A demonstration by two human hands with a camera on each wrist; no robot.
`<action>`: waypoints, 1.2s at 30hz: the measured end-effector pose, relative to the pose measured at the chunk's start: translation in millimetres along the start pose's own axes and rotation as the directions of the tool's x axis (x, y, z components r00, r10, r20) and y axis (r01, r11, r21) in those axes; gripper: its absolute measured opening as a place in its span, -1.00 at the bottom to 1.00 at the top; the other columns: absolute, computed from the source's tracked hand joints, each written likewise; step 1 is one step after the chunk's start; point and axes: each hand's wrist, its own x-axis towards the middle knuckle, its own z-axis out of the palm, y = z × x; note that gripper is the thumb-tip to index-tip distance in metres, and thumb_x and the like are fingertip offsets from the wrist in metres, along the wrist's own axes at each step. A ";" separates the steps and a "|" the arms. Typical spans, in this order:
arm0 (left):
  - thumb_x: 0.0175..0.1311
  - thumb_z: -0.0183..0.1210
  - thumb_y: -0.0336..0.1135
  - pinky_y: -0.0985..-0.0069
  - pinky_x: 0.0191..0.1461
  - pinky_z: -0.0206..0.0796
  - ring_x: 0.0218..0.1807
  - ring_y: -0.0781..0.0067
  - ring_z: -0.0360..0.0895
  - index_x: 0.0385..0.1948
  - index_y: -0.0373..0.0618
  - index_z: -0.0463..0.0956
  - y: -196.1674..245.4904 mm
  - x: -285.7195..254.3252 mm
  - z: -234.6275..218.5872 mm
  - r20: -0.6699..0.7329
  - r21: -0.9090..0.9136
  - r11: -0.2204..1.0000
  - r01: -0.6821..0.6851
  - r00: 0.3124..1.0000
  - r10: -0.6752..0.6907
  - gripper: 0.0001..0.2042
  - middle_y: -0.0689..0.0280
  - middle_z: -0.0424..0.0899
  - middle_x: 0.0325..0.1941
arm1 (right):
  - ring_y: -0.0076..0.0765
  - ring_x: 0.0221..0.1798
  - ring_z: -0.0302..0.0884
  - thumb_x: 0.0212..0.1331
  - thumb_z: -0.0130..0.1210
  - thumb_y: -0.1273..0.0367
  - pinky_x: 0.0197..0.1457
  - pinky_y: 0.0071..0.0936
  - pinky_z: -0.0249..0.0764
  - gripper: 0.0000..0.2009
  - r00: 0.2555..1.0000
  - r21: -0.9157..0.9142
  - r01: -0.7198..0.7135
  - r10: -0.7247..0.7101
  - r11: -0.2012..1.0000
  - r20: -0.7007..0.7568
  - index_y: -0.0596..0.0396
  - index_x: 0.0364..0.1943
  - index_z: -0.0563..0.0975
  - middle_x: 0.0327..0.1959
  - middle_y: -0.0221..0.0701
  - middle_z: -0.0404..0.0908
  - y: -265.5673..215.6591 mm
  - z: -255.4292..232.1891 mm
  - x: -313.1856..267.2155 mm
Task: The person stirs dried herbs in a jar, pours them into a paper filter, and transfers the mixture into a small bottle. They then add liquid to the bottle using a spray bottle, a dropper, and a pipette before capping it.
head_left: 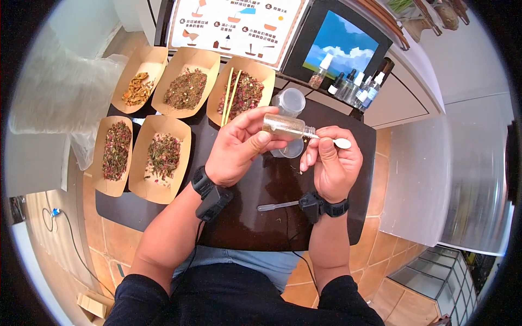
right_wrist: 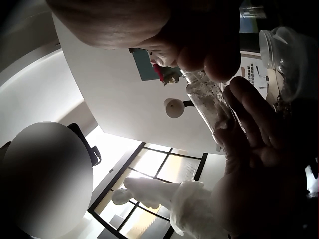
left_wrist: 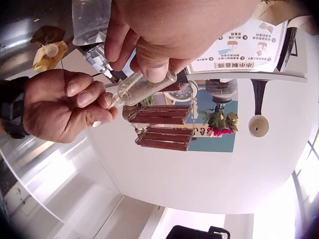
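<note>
My left hand (head_left: pixel 239 142) grips a small clear bottle (head_left: pixel 284 126) tilted nearly on its side, its neck to the right, with brownish dried bits inside. At the bottle's mouth, my right hand (head_left: pixel 334 163) pinches a white spoon whose bowl (head_left: pixel 342 143) points away to the right; its other end is at the neck. In the left wrist view the bottle (left_wrist: pixel 144 88) lies between the left hand (left_wrist: pixel 174 30) and the right hand (left_wrist: pixel 62 104). The right wrist view shows the bottle (right_wrist: pixel 207 102) from below, dried bits near its neck.
Several paper trays (head_left: pixel 185 142) of dried petals and herbs stand at the left, yellow sticks (head_left: pixel 231 98) across one. Clear plastic cups (head_left: pixel 291 102) are behind the bottle. A dropper (head_left: pixel 277 206) lies on the dark table (head_left: pixel 250 231). Small bottles (head_left: pixel 356 89) line the back right, beside a screen (head_left: pixel 341 41).
</note>
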 end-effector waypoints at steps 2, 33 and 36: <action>0.51 0.16 -0.34 0.21 0.32 0.53 0.26 0.07 0.62 0.42 -0.18 0.26 -0.4 0.0 -0.9 0.006 -0.006 1.000 0.000 1.000 0.000 -0.50 0.03 0.59 0.29 | -0.43 -0.48 0.57 0.45 0.16 0.39 -0.47 -0.43 0.60 -0.80 1.000 0.023 -0.008 0.008 1.000 -0.008 0.28 -0.05 0.52 -0.30 -0.23 0.64 -0.1 -0.2 0.2; 0.53 0.13 -0.36 0.23 0.31 0.53 0.24 0.08 0.64 0.40 -0.18 0.28 -0.8 1.3 -0.7 -0.003 -0.021 1.000 0.018 1.000 -0.018 -0.54 0.03 0.60 0.28 | -0.44 -0.50 0.50 0.49 0.10 0.38 -0.53 -0.41 0.55 -0.84 0.998 0.120 -0.007 0.016 0.993 -0.068 0.23 -0.08 0.51 -0.29 -0.27 0.59 -8.7 -16.9 6.6; 0.53 0.13 -0.35 0.23 0.32 0.53 0.24 0.08 0.64 0.39 -0.17 0.29 -0.4 1.6 -0.7 -0.008 -0.018 1.000 0.019 1.000 -0.019 -0.54 0.03 0.60 0.28 | -0.45 -0.50 0.50 0.49 0.11 0.37 -0.53 -0.42 0.54 -0.83 0.997 0.108 0.000 0.009 0.994 -0.080 0.22 -0.08 0.51 -0.30 -0.27 0.59 -10.8 -19.7 7.4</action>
